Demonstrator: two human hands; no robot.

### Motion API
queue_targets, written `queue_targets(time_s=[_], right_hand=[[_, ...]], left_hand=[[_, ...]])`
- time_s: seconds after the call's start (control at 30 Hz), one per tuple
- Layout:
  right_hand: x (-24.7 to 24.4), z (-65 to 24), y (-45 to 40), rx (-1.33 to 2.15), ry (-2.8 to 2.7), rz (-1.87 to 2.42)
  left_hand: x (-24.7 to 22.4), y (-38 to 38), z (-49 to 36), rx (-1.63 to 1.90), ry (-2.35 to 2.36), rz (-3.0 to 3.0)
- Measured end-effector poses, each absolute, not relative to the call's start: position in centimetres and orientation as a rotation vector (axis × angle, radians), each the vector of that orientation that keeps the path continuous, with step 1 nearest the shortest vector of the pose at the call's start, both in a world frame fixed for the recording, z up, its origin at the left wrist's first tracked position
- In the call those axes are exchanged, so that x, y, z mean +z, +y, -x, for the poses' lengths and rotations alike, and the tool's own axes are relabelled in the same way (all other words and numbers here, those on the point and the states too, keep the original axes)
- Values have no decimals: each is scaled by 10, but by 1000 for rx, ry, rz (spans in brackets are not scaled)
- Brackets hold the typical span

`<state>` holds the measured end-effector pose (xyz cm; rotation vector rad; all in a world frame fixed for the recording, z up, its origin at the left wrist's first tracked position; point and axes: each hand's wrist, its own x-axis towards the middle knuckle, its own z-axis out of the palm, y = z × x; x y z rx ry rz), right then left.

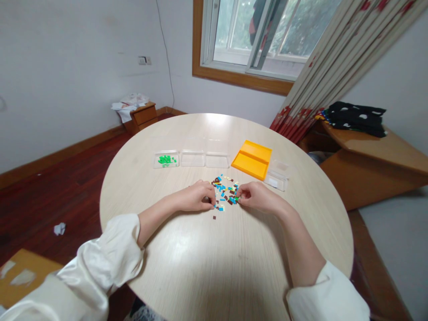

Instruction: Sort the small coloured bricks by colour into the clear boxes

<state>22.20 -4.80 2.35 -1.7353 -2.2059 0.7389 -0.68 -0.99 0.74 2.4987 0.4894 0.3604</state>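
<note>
A loose pile of small building bricks [222, 189], blue, brown, yellow and cream, lies mid-table between my two hands. My left hand [199, 196] rests at the pile's left side, thumb and fingers curled together; whatever they may hold is hidden. At the right side, my right hand [254, 196] pinches with thumb and forefinger at a small green brick [237, 199]. Beyond my left hand, a clear plastic box [154, 161] contains several green bricks. One brown brick [214, 217] sits apart, nearer to me.
Two more clear boxes [193, 165] stand beside the first, lids raised. To the right are an open orange case [253, 159] and a small clear box [277, 182]. The round table [207, 267] has a curved edge; a wooden cabinet [381, 156] stands beyond it.
</note>
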Motion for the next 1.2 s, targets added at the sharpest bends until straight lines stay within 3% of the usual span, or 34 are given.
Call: queue_targets(time_s=[0.37, 0.77, 1.2], right_hand=[[32, -216, -51, 725, -2218, 1745], [27, -189, -52, 856, -1960, 1367], [18, -188, -48, 1010, -1701, 1270]], left_hand=[[3, -8, 2, 645, 683, -2345], [-4, -21, -13, 829, 761, -1780], [-3, -17, -8, 983, 786, -1926]])
